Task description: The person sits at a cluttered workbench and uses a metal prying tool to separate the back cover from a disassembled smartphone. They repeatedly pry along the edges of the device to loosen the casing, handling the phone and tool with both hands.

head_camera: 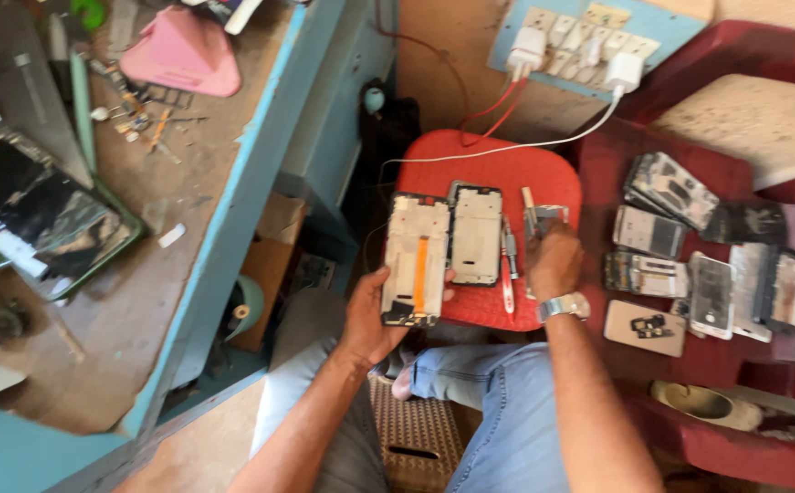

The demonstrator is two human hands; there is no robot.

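My left hand point(372, 319) holds an opened phone frame point(416, 258) with an orange flex strip down its middle, lifted just over the near edge of a red stool point(489, 164). A second white phone frame point(476, 235) lies flat on the stool beside it. My right hand point(554, 262), with a metal watch at the wrist, rests on the stool and closes over a small grey phone part point(543, 217). A red-handled screwdriver point(507, 274) lies between the second frame and my right hand.
Several dismantled phones and back covers point(690, 246) lie on a dark red chair at the right. A blue socket board point(589, 41) with white chargers hangs on the wall behind. A cluttered blue-edged workbench point(206, 228) stands at the left, with a pink object point(183, 55) on it.
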